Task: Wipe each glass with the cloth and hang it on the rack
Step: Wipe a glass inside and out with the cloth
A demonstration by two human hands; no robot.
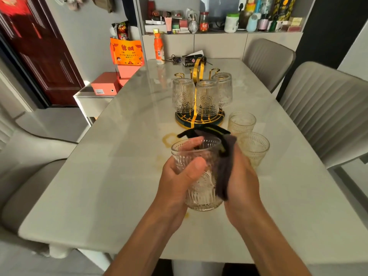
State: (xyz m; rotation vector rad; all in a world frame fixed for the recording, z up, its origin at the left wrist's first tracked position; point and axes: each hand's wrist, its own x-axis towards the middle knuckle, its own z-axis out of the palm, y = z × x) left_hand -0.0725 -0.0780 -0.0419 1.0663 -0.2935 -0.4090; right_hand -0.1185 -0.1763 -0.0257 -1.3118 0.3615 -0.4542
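My left hand (179,176) grips a clear ribbed glass (201,188) upright above the table, thumb on its near side and fingers curled over the rim. A dark cloth (225,166) lies against the glass's right side and over its rim, held there by my right hand (242,176). Behind stands the gold rack (199,118) on a dark round base, with three glasses (206,98) hung upside down on it. Two more glasses (242,121) (253,145) stand upright on the table to the right of the rack.
The pale marble table (119,176) has yellowish stains (169,139) near the rack. An orange bottle (159,48), keys and a black box (191,60) sit at the far end. Grey chairs (326,108) stand on the right, another on the left.
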